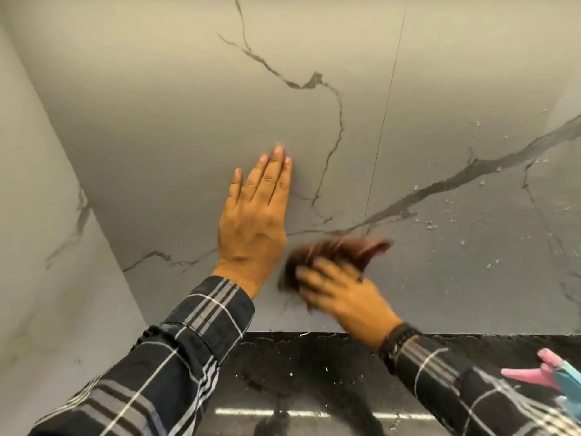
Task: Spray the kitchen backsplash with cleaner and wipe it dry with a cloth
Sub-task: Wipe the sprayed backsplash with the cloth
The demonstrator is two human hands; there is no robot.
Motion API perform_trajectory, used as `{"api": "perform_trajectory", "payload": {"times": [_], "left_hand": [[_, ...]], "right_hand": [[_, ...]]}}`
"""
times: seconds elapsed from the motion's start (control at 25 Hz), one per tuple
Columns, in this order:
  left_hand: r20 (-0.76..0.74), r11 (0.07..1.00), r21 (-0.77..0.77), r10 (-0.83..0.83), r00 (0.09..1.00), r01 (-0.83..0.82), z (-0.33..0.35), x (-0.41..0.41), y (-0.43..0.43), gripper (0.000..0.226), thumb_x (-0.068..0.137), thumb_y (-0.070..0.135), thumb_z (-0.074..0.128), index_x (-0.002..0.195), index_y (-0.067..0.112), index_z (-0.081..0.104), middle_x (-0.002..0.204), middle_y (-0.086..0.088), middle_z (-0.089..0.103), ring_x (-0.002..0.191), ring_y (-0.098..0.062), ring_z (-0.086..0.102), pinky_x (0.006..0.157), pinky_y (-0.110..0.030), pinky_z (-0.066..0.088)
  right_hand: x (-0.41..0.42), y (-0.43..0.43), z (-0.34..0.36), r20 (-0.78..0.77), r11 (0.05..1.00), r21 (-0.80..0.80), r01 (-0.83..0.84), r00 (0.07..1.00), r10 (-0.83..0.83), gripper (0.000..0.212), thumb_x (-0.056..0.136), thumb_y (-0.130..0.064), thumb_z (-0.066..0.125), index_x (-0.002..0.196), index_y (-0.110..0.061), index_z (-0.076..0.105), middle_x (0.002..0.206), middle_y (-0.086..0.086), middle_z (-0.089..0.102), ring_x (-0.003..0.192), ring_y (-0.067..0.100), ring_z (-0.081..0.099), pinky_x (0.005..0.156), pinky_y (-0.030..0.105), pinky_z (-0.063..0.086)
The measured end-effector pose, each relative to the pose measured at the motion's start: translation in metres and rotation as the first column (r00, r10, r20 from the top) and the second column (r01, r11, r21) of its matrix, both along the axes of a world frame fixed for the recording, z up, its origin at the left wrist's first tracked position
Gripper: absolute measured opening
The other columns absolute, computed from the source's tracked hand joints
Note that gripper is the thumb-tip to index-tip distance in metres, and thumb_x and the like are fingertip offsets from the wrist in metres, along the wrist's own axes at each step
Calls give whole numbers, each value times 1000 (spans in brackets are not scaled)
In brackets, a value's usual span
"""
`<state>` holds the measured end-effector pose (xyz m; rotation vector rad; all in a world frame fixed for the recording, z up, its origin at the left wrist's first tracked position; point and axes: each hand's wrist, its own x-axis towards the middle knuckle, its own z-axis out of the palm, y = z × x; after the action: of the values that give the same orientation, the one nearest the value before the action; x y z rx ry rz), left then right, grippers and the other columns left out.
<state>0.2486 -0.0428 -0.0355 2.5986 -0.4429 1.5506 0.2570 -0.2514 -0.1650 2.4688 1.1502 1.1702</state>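
The backsplash (195, 114) is a grey marble-look slab with dark veins. My left hand (255, 215) lies flat against it, fingers straight and pointing up. Just to its right, my right hand (341, 294) holds a brown cloth (338, 251) bunched against the wall low down; both are blurred by motion. Droplets of cleaner (452, 212) speckle the wall to the right of the cloth. The spray bottle (553, 377), with a pink trigger and blue body, shows at the lower right edge on the counter.
A glossy black counter (314, 388) runs along the bottom of the wall. A side wall (41, 234) of the same marble closes the corner on the left. A thin vertical seam (386, 105) splits the backsplash.
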Motion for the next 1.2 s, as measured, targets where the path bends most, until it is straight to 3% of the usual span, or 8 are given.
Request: {"api": "perform_trajectory", "payload": {"times": [0.08,0.2,0.36,0.64,0.84,0.96,1.04,1.2], "left_hand": [[-24,999,31,16,1000,-15,0,-1,0,73,85,-9,43,155,6,28,164,-8,22,151,-24,22,120,-52,24],[-19,999,44,18,1000,-17,2,-2,1,71,86,-9,41,154,6,30,163,-9,25,150,-26,26,120,-51,27],[-9,1000,-2,31,999,-31,4,-3,-8,69,85,-10,42,152,4,35,161,-11,30,148,-29,30,120,-50,28],[-83,995,-46,80,993,-84,1,-7,-23,72,84,-10,42,154,0,27,164,-15,20,150,-33,22,121,-51,22],[-162,983,-136,104,981,-126,0,-9,-44,77,81,-10,40,155,-2,20,166,-18,10,152,-36,14,123,-50,18],[-180,979,-139,122,976,-148,1,-9,-46,73,84,-10,40,154,-4,21,165,-20,10,151,-39,16,121,-53,21],[-184,981,-112,138,973,-160,2,-10,-47,71,86,-10,41,154,-5,21,165,-21,11,150,-40,17,121,-53,21],[-216,979,-100,156,964,-180,7,-13,-48,70,86,-9,40,153,-6,21,165,-22,10,150,-40,16,121,-53,20]], "right_hand": [[-16,-19,-38,-100,974,-224,27,994,-51,57,77,-9,82,129,-25,66,156,-2,42,149,24,21,114,53,39],[-3,-29,12,31,958,278,67,996,-79,63,79,8,69,133,-24,65,156,4,39,144,34,35,118,48,31],[13,-23,102,4,405,899,164,924,-383,68,88,10,49,143,-30,54,163,9,28,149,36,27,122,33,25],[-28,-33,-23,-207,638,645,420,900,-383,66,68,7,70,123,-27,60,137,13,40,119,41,45,71,52,61],[-1,-36,117,-161,200,941,272,882,-443,50,84,1,56,126,-27,61,133,11,47,116,31,45,86,31,43],[-12,-9,71,-322,27,934,357,871,-371,48,86,0,55,129,-22,54,138,13,43,117,37,45,94,44,44],[-24,-1,20,-584,-81,810,581,785,-205,49,86,2,55,130,-19,47,140,16,37,117,46,47,91,52,47],[0,-41,21,-668,-738,275,616,675,315,53,96,-20,53,145,-12,34,149,17,37,127,43,47,99,43,40]]}}
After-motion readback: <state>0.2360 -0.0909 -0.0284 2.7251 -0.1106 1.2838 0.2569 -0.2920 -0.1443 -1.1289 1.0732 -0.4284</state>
